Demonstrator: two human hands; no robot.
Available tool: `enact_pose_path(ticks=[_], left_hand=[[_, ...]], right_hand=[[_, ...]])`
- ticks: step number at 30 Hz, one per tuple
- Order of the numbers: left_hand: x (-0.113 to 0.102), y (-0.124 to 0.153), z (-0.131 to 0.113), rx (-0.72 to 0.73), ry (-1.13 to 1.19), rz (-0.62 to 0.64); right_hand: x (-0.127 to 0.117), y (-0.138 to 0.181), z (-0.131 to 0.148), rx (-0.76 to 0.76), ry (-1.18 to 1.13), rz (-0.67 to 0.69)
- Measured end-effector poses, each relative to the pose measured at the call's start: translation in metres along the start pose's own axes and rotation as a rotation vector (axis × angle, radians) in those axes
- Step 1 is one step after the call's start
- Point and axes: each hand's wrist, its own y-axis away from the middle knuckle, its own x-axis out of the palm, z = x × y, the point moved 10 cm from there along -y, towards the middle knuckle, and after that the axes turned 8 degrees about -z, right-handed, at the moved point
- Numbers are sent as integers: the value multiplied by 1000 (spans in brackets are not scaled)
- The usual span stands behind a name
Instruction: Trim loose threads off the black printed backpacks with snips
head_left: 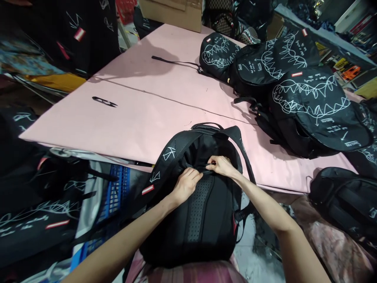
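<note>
Head view: left hand (187, 183), right hand (219, 165) near-closed, seemingly on backpack fabric (220, 220).

One left hand (186, 184) and one right hand (221, 166) make two hands at centre, with one black backpack (198, 218) beneath them. One pink table (141, 122) bears one pair of snips (101, 100), left of centre. At least three white-patterned backpacks (316, 110) lie upper right, one dark bag (343, 198) lower right, one cardboard box (176, 16) top centre, one blue basket (116, 188) lower left.

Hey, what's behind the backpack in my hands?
Behind the backpack is the pink table, with thread snips on its left side and more black backpacks on its right. The stretch of table edge the backpack covers can't be seen.
</note>
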Motion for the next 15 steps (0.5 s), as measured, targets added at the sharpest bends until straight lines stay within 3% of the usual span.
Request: enact_pose_path(ticks=[3, 6, 10, 13, 15], left_hand=[[-2, 0, 5, -51, 15, -10], [-4, -6, 20, -190, 45, 16], [-1, -20, 42, -450, 16, 192], [7, -34, 40, -490, -38, 363], [11, -42, 38, -496, -64, 398]], right_hand=[[-3, -2, -8, 125, -509, -47], [-10, 1, -9, 138, -777, -104], [-11, 4, -12, 131, -762, -140], [-11, 4, -15, 115, -718, -152], [-10, 4, -16, 107, -681, -149]])
